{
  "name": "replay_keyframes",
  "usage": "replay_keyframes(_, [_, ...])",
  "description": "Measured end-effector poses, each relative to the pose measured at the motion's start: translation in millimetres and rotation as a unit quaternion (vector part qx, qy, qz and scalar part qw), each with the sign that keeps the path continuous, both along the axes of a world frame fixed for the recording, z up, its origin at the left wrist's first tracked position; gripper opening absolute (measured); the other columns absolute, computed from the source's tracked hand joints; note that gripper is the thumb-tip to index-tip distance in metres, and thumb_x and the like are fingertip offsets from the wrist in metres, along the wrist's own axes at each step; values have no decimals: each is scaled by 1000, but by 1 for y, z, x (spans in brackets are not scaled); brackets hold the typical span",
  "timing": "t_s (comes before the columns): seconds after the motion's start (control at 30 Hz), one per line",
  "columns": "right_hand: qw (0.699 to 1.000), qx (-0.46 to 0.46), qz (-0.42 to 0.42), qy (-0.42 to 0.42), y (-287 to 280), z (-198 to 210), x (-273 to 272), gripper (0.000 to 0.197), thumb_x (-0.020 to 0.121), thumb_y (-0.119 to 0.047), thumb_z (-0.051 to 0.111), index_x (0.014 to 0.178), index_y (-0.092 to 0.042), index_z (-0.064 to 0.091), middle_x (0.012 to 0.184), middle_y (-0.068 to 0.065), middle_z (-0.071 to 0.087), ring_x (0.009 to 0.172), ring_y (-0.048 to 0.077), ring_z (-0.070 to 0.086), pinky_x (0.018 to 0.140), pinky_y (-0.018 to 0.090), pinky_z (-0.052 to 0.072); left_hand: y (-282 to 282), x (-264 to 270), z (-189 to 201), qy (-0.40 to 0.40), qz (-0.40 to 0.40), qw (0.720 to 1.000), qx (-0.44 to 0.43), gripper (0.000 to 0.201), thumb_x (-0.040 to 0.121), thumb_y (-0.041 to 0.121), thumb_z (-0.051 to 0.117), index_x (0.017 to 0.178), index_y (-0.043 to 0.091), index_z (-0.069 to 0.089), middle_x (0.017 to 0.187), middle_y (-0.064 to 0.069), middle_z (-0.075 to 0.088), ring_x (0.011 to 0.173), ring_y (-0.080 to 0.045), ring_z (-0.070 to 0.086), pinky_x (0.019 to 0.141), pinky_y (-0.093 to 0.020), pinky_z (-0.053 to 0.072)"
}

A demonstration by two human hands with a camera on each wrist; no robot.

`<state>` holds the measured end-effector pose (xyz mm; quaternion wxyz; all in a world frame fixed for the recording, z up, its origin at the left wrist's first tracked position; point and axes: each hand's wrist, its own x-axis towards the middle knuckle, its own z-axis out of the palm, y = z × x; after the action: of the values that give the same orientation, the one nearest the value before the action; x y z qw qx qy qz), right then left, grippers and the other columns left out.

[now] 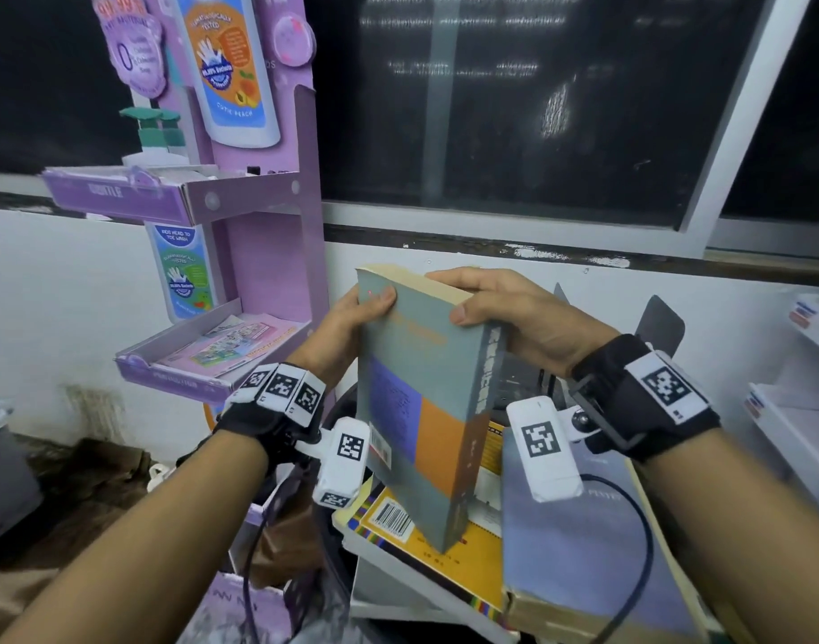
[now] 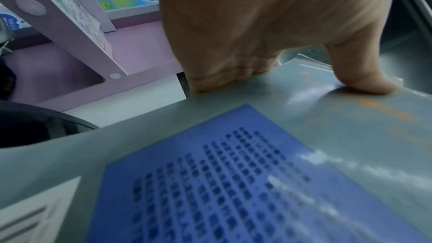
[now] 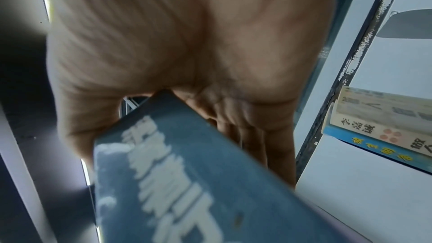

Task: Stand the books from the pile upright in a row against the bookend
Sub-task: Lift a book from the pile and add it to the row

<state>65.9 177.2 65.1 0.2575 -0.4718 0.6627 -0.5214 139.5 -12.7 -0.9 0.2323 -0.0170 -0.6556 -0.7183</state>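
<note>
I hold a thick grey book (image 1: pixel 421 392) with blue and orange panels upright above the pile; its cover (image 2: pixel 233 173) fills the left wrist view and its spine (image 3: pixel 187 182) the right wrist view. My left hand (image 1: pixel 356 318) grips its top left edge, thumb on the cover. My right hand (image 1: pixel 495 304) grips the top right corner over the spine. Below lie a yellow book (image 1: pixel 426 536) and a lavender-grey book (image 1: pixel 584 541). A dark grey bookend (image 1: pixel 660 325) stands behind my right hand. Two books (image 3: pixel 383 127) show at right in the right wrist view.
A purple cardboard display stand (image 1: pixel 240 197) with soap bottles and leaflets rises at the left. A dark window (image 1: pixel 514 109) and white wall lie behind. White shelves (image 1: pixel 798 402) stand at the right. A black cable (image 1: pixel 640 550) loops over the lavender-grey book.
</note>
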Motion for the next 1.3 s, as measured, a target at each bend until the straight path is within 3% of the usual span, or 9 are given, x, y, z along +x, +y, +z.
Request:
replay_keyframes(0.13, [998,6,-52,36,4,3,-3,46,68,-24,64,114,-18,66,110,9,70,93,19,65,85,34,47,-1,-3,-4,34,53,996,58,58,79,28,70,127,2,52,109,-12,69,92,-22,68,76,-29,55])
replay_keyframes(0.23, [981,61,-102,156,7,6,0,51,72,-35,72,121,-29,62,111,-2,69,100,18,66,87,34,50,1,-5,-9,58,76,991,96,56,74,26,76,122,7,54,107,-15,69,91,-25,69,75,-34,55])
replay_keyframes(0.33, [944,111,-146,275,8,11,6,62,73,-44,78,130,-37,54,120,-11,59,104,12,59,87,26,48,6,-4,-8,80,75,987,116,52,77,20,72,122,3,53,107,-18,68,88,-26,70,71,-34,56])
replay_keyframes(0.5, [936,144,-153,281,10,17,10,77,68,-47,81,137,-40,47,129,-9,54,107,13,57,85,26,50,9,-4,-5,98,89,985,107,44,77,15,71,117,5,55,100,-15,69,84,-25,70,69,-33,56])
replay_keyframes(0.73, [929,145,-160,302,10,17,11,80,64,-44,85,135,-39,48,122,-6,59,99,13,60,82,28,53,15,-4,-6,121,135,979,97,45,73,16,73,113,5,57,92,-8,71,79,-21,69,67,-31,55])
replay_keyframes(0.83, [926,124,-176,311,10,14,9,74,68,-37,83,134,-39,50,118,-6,60,95,11,61,76,23,49,14,-5,-4,120,137,979,88,51,72,17,74,116,3,56,94,-8,71,81,-21,69,68,-31,55])
replay_keyframes(0.97, [928,91,-190,307,8,9,6,70,68,-36,83,132,-38,54,122,-6,61,100,12,59,78,21,48,10,-7,1,112,134,982,75,55,71,18,76,118,0,55,96,-10,71,83,-21,70,69,-31,56])
replay_keyframes(1.1, [929,56,-212,299,7,12,2,68,67,-34,84,130,-33,58,120,-7,61,98,9,58,69,9,42,6,-12,10,104,120,986,59,58,69,26,80,116,3,56,99,-12,70,85,-22,70,71,-32,56])
replay_keyframes(1.3, [929,22,-240,281,11,25,-8,64,65,-32,85,125,-31,63,111,-5,65,105,14,58,88,28,51,10,-26,24,112,96,988,44,49,87,34,60,122,0,54,105,-8,67,90,-17,66,74,-27,54])
